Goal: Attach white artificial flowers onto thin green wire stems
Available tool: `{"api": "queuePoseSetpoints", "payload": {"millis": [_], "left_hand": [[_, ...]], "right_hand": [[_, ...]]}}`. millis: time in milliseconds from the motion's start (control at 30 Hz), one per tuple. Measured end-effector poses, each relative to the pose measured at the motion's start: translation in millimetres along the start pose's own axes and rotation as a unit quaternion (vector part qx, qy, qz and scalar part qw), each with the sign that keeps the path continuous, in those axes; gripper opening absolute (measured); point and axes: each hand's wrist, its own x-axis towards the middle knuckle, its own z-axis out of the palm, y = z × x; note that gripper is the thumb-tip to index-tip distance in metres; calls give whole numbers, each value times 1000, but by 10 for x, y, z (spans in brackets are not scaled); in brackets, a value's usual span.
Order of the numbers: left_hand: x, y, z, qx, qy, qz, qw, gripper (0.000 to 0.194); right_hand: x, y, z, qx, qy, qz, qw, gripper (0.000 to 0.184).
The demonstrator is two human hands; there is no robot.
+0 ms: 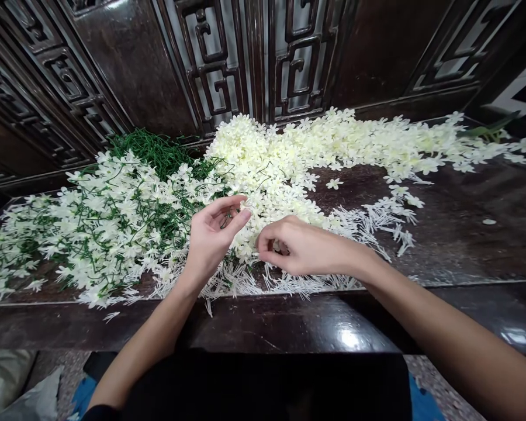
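One bare front edge of the dark bench [486, 257] runs along the near side of the flower pile [284, 149], the reference for all positions below. Thin white stalks [241, 283] lie scattered between this edge and the pile.

The right hand [293, 248] is low at the pile's near side, fingers curled toward the thumb; the contents are hidden, so whether it pinches anything cannot be told. The left hand [214, 234] is at the pile's near left corner, thumb and forefinger drawn close together. A pale blossom shows at the tips; whether it is pinched cannot be told.

Governing relation: the pile extends from the hands to the far side and to the right. Its long axis runs left to right, roughly along the bench. The thick end is nearest the hands; the narrow tail points right. The right hand is nearer the tail. The left hand is nearer the green-stemmed sprays [123, 216], left of the pile.

Open room: bare wood spreads on the near side of the tail. A smaller gap, holding one single flower [334, 183], indents the pile.

A green tangle [151, 149] sits left of the thick end. Behind the pile, a carved panel [254, 58] limits reach.
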Motion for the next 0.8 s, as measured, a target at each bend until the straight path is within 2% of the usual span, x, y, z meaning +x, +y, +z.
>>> {"api": "queuePoseSetpoints", "payload": {"millis": [167, 333, 600, 800], "left_hand": [[-5, 0, -11, -17, -25, -15, 999, 27], [-12, 11, -9, -19, -54, -19, 998, 26], [-11, 52, 23, -3, -82, -8, 997, 20], [-16, 58, 20, -6, -74, 2, 997, 21]], "right_hand": [[-46, 24, -134, 22, 109, -1, 994, 9], [-69, 35, -173, -19, 246, -33, 968, 10], [-51, 44, -110, -9, 244, -62, 968, 14], [-42, 53, -109, -10, 241, -62, 969, 15]]}}
